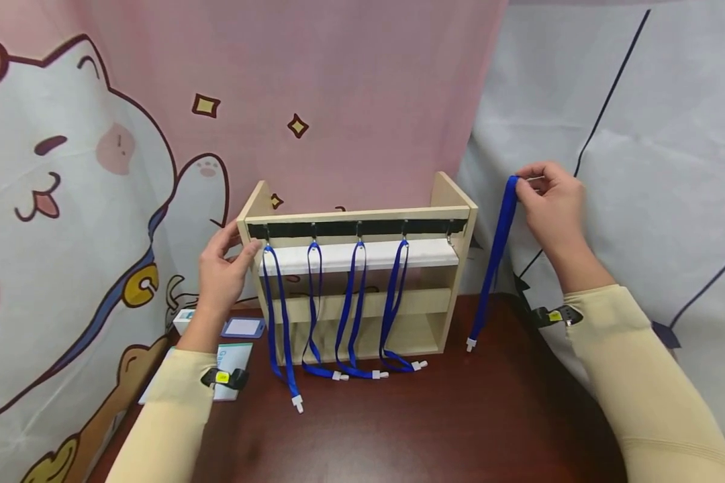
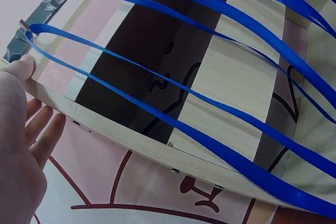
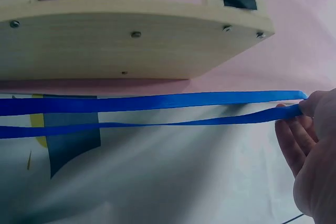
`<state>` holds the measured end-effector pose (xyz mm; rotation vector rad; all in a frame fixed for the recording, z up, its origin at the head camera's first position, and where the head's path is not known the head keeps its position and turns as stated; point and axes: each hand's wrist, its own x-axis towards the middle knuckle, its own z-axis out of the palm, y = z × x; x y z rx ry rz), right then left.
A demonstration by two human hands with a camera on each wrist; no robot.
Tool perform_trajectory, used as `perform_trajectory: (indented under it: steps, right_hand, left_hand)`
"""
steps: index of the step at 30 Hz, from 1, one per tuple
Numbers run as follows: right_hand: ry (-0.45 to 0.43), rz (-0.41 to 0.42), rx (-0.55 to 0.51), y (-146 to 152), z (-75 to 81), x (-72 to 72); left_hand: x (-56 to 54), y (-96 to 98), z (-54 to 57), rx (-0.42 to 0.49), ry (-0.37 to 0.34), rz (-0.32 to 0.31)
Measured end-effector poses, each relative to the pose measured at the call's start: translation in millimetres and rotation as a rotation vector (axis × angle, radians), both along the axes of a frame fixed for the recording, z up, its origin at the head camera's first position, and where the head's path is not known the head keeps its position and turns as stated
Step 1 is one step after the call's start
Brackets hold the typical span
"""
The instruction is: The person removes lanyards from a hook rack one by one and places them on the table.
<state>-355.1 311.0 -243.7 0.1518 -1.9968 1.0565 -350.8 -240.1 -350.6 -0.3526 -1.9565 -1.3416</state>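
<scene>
My left hand grips the upper left side of a pale wooden rack. In the left wrist view the thumb lies on the front edge, with the fingers against the side panel. Right of the rack, my right hand pinches the top of a blue lanyard, which hangs down to a white clip. Several other blue lanyards hang in loops from hooks along the rack's black strip. The rightmost hook carries no lanyard.
The rack stands on a dark red-brown table. Left of it lie a blue-framed badge holder, a small white box and a pale printed packet. Behind hangs a pink cartoon curtain; a grey-white one hangs at right.
</scene>
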Motion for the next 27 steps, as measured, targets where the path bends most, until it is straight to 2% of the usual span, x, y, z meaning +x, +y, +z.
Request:
perform_trajectory:
  steps: [8, 12, 17, 23, 27]
  right_hand:
    - [-0.074, -0.006, 0.052, 11, 1.3, -37.0]
    - [-0.110, -0.006, 0.067, 15, 7.6, -53.7]
    - [-0.146, 0.022, 0.029, 18, 16.3, -74.2]
    - [-0.142, 0.034, 0.019, 20, 15.7, -91.4]
    - [-0.175, 0.034, 0.013, 19, 12.2, -98.4]
  left_hand:
    - [2.6, 0.3, -1.1, 0.040, -0.001, -0.022]
    - [3.9, 1.2, -1.2, 0.046, -0.015, -0.024]
    - [5.0, 0.8, -0.9, 0.045, -0.026, -0.012]
    - [2.9, 1.0, -2.6, 0.043, -0.017, -0.007]
    - [2.4, 1.3, -1.1, 0.045, -0.003, -0.010]
